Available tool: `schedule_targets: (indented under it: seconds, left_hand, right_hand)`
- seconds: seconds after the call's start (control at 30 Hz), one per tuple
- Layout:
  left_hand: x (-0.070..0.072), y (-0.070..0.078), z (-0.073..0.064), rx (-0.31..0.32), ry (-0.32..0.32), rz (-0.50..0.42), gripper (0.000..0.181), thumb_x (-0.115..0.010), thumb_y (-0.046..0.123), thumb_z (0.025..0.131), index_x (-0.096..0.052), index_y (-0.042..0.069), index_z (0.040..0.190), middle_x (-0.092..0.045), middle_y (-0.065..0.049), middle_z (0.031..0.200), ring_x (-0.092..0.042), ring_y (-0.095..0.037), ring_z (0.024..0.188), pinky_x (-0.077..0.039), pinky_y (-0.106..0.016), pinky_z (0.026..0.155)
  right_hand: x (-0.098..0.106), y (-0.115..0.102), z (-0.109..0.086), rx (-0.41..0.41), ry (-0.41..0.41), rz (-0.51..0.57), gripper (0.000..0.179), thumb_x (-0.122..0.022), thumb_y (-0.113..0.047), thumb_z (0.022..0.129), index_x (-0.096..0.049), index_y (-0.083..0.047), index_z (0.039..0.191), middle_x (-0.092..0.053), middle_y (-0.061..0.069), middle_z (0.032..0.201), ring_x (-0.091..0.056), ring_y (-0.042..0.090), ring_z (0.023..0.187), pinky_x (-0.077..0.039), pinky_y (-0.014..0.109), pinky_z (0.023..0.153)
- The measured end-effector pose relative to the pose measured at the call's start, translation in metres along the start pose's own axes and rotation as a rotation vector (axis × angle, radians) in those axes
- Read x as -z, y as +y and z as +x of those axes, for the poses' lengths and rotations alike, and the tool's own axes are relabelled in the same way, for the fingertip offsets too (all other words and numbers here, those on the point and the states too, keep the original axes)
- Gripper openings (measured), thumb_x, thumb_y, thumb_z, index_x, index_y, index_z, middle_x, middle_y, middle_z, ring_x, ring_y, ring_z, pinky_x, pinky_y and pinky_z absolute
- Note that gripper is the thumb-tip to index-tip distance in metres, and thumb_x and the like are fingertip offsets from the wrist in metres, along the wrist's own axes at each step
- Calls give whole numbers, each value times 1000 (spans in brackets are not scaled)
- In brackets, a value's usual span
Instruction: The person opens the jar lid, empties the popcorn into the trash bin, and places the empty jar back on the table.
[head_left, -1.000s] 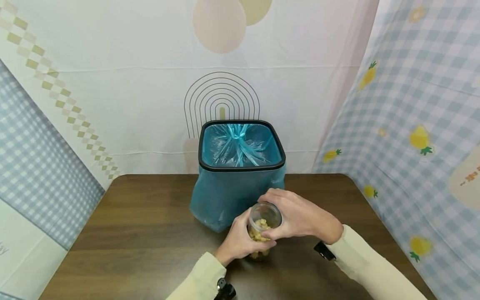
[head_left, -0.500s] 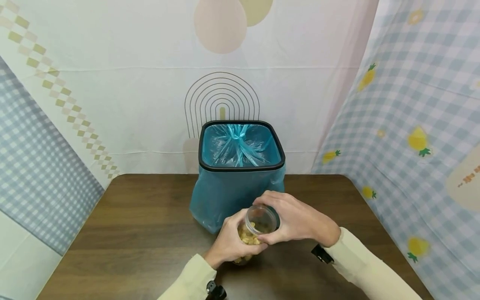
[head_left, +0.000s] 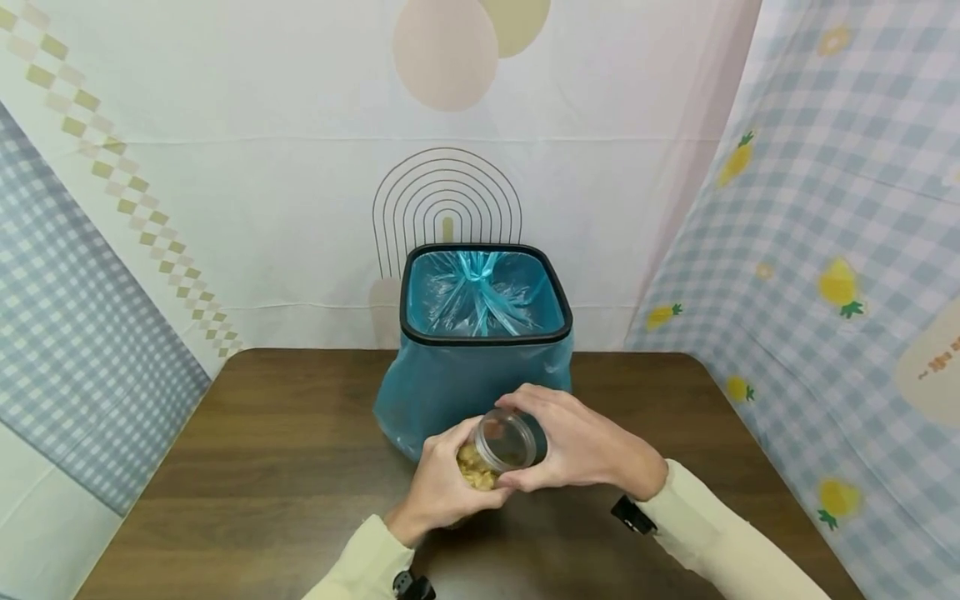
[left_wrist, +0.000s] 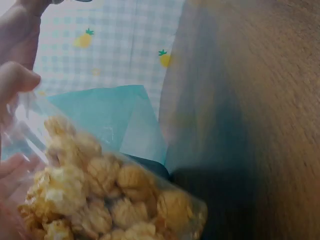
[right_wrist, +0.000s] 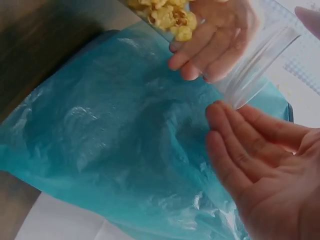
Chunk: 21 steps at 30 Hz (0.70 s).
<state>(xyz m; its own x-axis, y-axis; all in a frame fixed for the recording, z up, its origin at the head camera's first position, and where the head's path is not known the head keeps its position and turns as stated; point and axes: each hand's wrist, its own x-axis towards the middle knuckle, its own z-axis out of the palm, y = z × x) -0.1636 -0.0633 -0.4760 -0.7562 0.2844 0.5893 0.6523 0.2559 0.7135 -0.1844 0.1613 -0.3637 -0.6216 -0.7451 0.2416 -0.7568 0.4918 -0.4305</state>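
A clear plastic jar (head_left: 474, 472) partly filled with caramel popcorn (left_wrist: 110, 190) is held tilted above the table, its round mouth end toward the right. My left hand (head_left: 441, 483) wraps the jar's body, thumb along the near side. At the mouth end my right hand (head_left: 577, 442) spans the clear round rim (right_wrist: 265, 67), thumb on the near side and fingers on the far side. The right wrist view shows those fingertips right at the rim's edge. Behind both hands stands a bin (head_left: 450, 387) lined with a blue plastic bag.
The bin's black square rim (head_left: 487, 340) holds the liner, which is gathered into a knot (head_left: 477, 268) inside. A dark wooden table (head_left: 285, 450) lies beneath. White printed cloth (head_left: 300, 217) hangs behind, and blue checked cloth (head_left: 787, 208) hangs at the right.
Both hands have moved left with the jar and a little toward me on the right side. The jar has tilted further, its mouth now facing more to the right.
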Motion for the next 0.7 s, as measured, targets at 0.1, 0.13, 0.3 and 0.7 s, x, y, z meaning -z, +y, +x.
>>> schedule_targets:
  seconds: [0.1, 0.13, 0.3, 0.7]
  left_hand:
    - [4, 1, -2, 11, 20, 79, 79, -98, 30, 70, -63, 18, 140, -74, -1, 126, -74, -15, 107, -63, -30, 89]
    - [5, 1, -2, 14, 24, 103, 80, -98, 30, 69, -63, 17, 139, -74, -1, 125, -74, -15, 106, -63, -29, 88]
    - [8, 2, -4, 10, 28, 203, 79, -98, 30, 66, -65, 11, 135, -74, -3, 121, -72, -13, 101, -64, -29, 84]
    - [5, 2, -7, -2, -16, 294, 75, -98, 32, 64, -66, 13, 129, -73, 1, 113, -71, -9, 93, -62, -25, 79]
  right_hand:
    - [-5, 0, -1, -39, 19, -2, 71, -81, -62, 83, -63, -15, 133, -67, -6, 112, -62, 5, 98, -62, 28, 83]
    - [-6, 0, 0, -53, 26, -2, 71, -81, -63, 83, -64, -15, 131, -67, -6, 111, -62, 4, 97, -62, 28, 82]
    - [-14, 1, 1, -116, 42, -14, 66, -82, -64, 81, -68, -15, 123, -66, -9, 103, -62, 4, 91, -60, 25, 79]
    - [-22, 3, -2, -124, 54, 1, 59, -84, -60, 80, -69, -15, 115, -66, -8, 99, -61, 5, 85, -56, 20, 71]
